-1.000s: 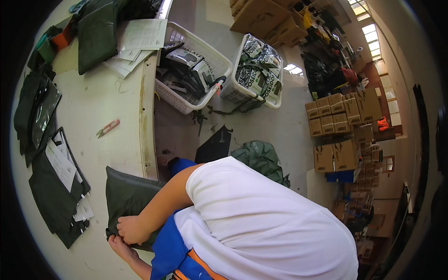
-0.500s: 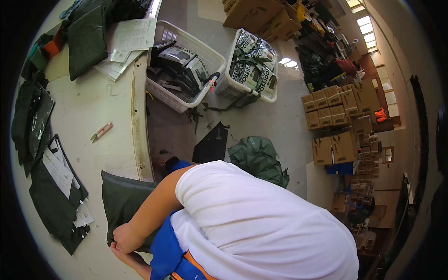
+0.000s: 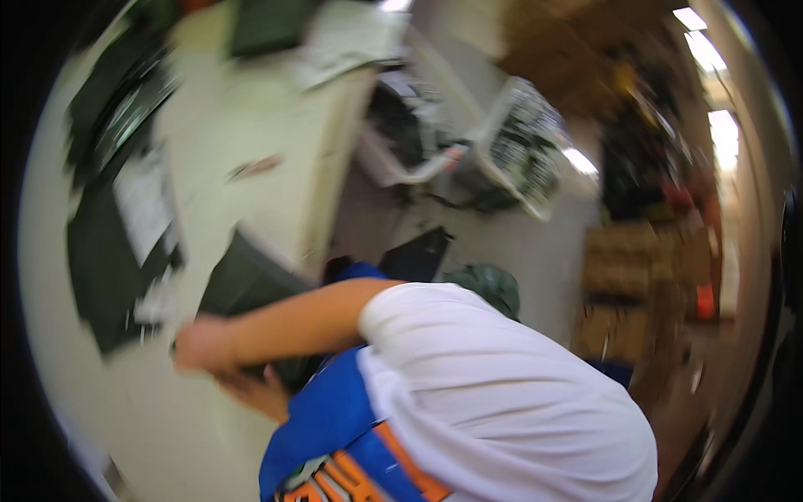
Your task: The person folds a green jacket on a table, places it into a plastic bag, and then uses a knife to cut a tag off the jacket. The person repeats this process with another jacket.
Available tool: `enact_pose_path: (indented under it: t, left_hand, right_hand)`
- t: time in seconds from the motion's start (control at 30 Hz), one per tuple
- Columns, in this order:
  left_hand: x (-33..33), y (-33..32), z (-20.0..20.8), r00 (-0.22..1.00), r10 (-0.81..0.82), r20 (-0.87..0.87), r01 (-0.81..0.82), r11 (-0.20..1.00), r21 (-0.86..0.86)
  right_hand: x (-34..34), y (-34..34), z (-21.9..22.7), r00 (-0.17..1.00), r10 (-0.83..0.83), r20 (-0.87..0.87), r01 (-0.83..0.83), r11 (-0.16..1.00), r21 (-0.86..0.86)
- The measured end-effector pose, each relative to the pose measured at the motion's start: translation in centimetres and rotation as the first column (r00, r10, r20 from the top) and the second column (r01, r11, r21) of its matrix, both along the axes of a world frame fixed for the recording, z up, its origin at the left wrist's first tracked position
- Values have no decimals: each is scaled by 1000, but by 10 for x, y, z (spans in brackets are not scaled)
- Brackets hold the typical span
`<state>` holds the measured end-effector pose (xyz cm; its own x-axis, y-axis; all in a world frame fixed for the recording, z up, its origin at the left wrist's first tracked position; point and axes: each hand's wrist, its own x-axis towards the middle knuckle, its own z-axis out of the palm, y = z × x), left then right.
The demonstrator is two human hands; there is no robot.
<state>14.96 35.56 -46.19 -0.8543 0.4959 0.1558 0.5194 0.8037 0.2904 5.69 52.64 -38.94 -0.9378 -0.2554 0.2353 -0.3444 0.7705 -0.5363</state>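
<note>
A dark green, cushion-like fabric bag [image 3: 251, 280] lies at the near edge of the pale worktable. My right arm reaches across it from the white sleeve. My right hand [image 3: 202, 344] is closed at the bag's lower left corner, blurred by motion. Just below it, my left hand [image 3: 258, 393] comes out from behind the blue apron and touches the bag's lower edge. Its thumb stands apart, but the other fingers are smeared and partly covered. Farther up the table lies a small pair of thread snips [image 3: 255, 166] with reddish handles.
Dark green pouches with white papers [image 3: 144, 205] lie along the table's left side. Beyond its right edge stand two white plastic baskets [image 3: 510, 180] of packaged goods. A black flat piece [image 3: 418, 255] and a green bundle [image 3: 485, 284] are on the floor. Cardboard boxes [image 3: 619, 259] are stacked at right.
The view has swung, so most of the scene sits farther right and is blurred. Both hands remain at the bag's corner; more of my left hand now shows, its thumb apart.
</note>
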Motion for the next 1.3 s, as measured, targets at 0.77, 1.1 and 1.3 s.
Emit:
enact_pose_path:
  t: [0.77,1.1,1.3]
  left_hand:
    - [-9,107,195,200,-857,475,-96,465,880]
    - [47,184,171,-190,-733,653,410,545,731]
    - [41,183,128,-3,-561,828,93,824,559]
  right_hand:
    - [202,78,155,682,-607,408,727,500,-471]
    - [418,271,105,139,-885,444,541,-308,-783]
    - [417,501,47,-123,-834,537,631,-483,-607]
